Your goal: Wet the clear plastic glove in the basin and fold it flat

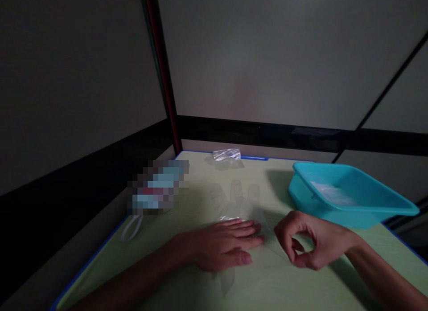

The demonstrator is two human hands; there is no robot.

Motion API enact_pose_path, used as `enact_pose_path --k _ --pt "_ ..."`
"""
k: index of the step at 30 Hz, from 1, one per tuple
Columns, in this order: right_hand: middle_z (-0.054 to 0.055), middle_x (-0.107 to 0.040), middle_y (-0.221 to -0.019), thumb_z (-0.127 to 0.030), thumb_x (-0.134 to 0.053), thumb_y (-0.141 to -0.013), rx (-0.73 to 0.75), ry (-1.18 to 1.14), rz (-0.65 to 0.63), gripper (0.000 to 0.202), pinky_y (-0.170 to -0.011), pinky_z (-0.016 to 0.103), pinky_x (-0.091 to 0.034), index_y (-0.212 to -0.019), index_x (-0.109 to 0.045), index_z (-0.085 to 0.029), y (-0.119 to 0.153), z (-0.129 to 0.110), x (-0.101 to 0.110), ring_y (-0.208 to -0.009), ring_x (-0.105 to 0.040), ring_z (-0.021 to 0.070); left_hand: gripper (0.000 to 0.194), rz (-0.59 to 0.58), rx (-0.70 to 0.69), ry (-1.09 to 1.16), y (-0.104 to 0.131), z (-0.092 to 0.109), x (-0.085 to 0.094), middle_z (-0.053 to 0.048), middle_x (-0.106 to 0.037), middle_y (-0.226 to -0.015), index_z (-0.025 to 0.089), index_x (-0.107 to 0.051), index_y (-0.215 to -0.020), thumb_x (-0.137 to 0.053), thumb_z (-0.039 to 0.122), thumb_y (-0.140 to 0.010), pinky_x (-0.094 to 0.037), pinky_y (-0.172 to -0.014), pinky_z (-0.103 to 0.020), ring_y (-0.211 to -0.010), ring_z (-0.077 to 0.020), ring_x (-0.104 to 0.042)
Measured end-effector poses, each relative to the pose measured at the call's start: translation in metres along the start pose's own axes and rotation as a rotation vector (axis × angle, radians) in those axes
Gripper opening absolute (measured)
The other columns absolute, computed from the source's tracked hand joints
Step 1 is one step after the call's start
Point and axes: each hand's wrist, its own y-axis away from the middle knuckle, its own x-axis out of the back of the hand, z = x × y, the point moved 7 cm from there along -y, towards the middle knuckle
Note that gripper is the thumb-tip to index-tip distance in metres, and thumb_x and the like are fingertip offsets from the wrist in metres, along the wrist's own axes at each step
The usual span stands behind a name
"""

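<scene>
A clear plastic disposable glove (236, 190) lies spread on the table, its finger sections pointing away from me. Palm down and fingers stretched out, my left hand (225, 246) presses flat on the middle of it. To the right, my right hand (312, 242) is closed in a pinch, thumb against fingertips, on the thin right edge of the glove's film. Part of the glove is hidden under my left hand.
The table (197, 168) has a pale yellow-green top with a blue edge. A turquoise plastic basin (309, 206) stands at the right, with whitish clear plastic inside. Crumpled clear plastic film (227, 155) sits at the back. A blurred-out item (162, 182) with a white strap lies left. Grey panels rise behind.
</scene>
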Motion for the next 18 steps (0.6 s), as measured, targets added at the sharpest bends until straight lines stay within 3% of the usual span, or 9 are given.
enact_pose_path --k 12,18 --pt "-0.002 -0.048 -0.056 -0.006 -0.057 -0.057 0.074 -0.161 0.047 0.006 -0.044 0.016 -0.033 -0.06 -0.058 -0.011 -0.003 -0.008 0.006 -0.048 -0.039 0.0046 0.045 -0.073 0.045 0.297 -0.003 0.006 0.0 -0.003 -0.021 -0.136 0.015 -0.024 -0.129 -0.015 0.033 -0.089 -0.006 -0.101 -0.028 -0.124 -0.0134 -0.015" --pt "-0.001 -0.05 -0.058 -0.015 -0.06 -0.062 0.083 -0.237 0.094 0.004 -0.05 0.02 -0.033 -0.063 -0.057 -0.012 -0.006 -0.001 0.012 -0.055 -0.042 0.0076 0.047 -0.122 0.092 0.39 -0.002 0.004 0.0 -0.003 -0.02 -0.136 0.012 -0.023 -0.129 -0.009 0.033 -0.089 -0.008 -0.1 -0.025 -0.124 -0.0133 -0.015"
